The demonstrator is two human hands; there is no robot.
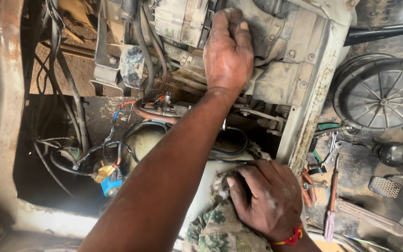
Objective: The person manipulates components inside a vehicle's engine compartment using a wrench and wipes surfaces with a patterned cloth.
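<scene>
Alternator, far in the engine bay: left hand grips beside it; right hand presses flat on a floral rag, bracing.

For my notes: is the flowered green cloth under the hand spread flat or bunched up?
Bunched up: the flowered green cloth lies in crumpled folds under the right hand, which presses on it.
</scene>
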